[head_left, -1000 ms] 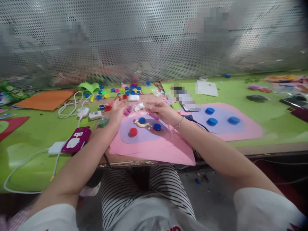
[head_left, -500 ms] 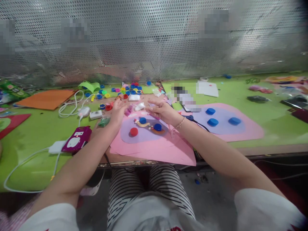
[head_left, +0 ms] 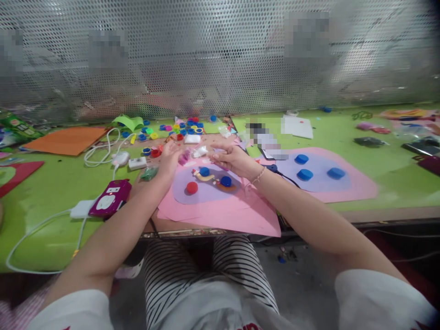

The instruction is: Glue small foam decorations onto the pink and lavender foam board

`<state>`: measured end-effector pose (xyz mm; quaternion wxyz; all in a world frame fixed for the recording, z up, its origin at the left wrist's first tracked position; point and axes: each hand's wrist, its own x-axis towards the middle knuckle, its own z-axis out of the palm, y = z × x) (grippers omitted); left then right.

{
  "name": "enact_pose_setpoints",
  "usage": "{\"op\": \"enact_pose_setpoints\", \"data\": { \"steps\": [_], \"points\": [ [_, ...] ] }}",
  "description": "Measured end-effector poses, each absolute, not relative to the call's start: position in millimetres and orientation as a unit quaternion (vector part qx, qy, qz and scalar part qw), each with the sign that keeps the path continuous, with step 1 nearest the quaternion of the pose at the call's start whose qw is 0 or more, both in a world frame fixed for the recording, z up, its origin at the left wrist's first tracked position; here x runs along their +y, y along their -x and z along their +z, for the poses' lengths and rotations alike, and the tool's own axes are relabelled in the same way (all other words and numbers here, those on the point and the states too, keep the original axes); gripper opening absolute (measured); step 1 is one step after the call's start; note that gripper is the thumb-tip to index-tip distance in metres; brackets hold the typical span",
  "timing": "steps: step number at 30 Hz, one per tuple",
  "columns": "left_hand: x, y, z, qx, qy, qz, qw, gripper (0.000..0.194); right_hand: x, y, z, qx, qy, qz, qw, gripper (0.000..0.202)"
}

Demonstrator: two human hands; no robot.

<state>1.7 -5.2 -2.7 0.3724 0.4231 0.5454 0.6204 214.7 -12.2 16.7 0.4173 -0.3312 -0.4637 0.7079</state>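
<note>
My left hand (head_left: 169, 157) is raised over the back of the pink sheet (head_left: 220, 218), its fingers apart and nothing seen in them. My right hand (head_left: 233, 159) hovers opposite, thumb and fingertips close together; whatever may be between them is too small to make out. Between the hands lie a white lump (head_left: 200, 151) and a purple plastic piece (head_left: 184, 157). Nearer me, on the lilac shape, are a red cap (head_left: 192, 187), a blue cap (head_left: 204, 172) beside a cream curved figure (head_left: 205, 177), and another blue cap (head_left: 226, 181) on a brown curved figure.
Several coloured caps (head_left: 190, 123) are scattered at the back. A purple device (head_left: 110, 198) with white cables lies left, near an orange sheet (head_left: 68, 141). On the right, a second pink sheet (head_left: 364, 185) carries three blue caps (head_left: 305, 174). A metal mesh wall (head_left: 220, 59) stands behind.
My right hand's fingertips have drawn closer together. My left hand stays nearly in place, and the objects on the table have not moved.
</note>
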Motion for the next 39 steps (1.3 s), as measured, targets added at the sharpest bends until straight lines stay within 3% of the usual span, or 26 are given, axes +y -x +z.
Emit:
{"op": "enact_pose_setpoints", "data": {
  "steps": [11,19,22,26,29,39],
  "points": [
    [-4,-1,-3,0.542,-0.427,0.625,0.365,0.048,-7,-216,9,-0.505,0.331,0.683,0.411,0.033],
    [-4,-3,-2,0.554,-0.409,0.617,0.381,0.046,6,-223,3,-0.587,0.365,0.574,0.439,0.033],
    [-6,-4,-2,0.561,-0.41,0.612,0.378,0.047,13,-228,-1,-0.628,0.39,0.505,0.445,0.025],
    [-9,-5,0,0.576,-0.414,0.596,0.378,0.048,20,-234,-5,-0.761,0.405,0.296,0.412,0.009],
    [-12,-6,4,0.582,-0.412,0.589,0.379,0.05,22,-235,-6,-0.835,0.376,0.174,0.363,0.012],
    [-19,-9,9,0.567,-0.432,0.586,0.385,0.058,27,-234,-14,-0.883,0.331,0.111,0.314,0.024]
  ]
}}
